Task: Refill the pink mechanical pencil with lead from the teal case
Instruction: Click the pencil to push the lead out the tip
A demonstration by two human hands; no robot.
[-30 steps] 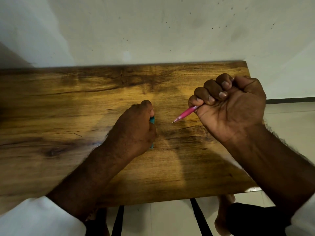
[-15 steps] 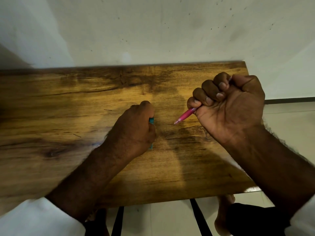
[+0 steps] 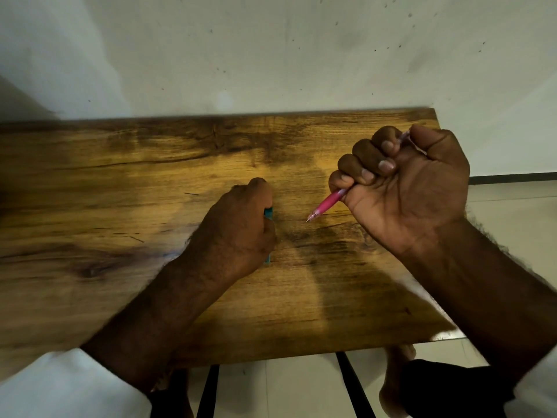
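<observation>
**Pencil gripped in a fist, lead case covered on the wooden table**

A wooden table (image 3: 150,182) with a dark grain and knots is seen from above, set against a pale, speckled wall (image 3: 271,49). At the near edge, white sleeves (image 3: 60,387) are seen at both forearms, and black table legs (image 3: 208,390) and a bare foot (image 3: 394,384) are seen on the light floor tiles below.

The teal case (image 3: 268,213) is covered by the left hand (image 3: 238,233), which is curled over it, resting on the tabletop near the middle; only a thin teal strip is shown at the top beside the thumb and another sliver at the lower edge of the palm. Whether the case is open, or what is in it, cannot be told.

The pink mechanical pencil (image 3: 327,203) is clamped in the right hand (image 3: 404,188), which is closed into a fist and raised to the right of the case. The translucent pink barrel is pointed down and left, its fine metal tip held just above the wood and apart from the left hand. The cap end is glimpsed between the thumb and forefinger at the top of the fist.
</observation>
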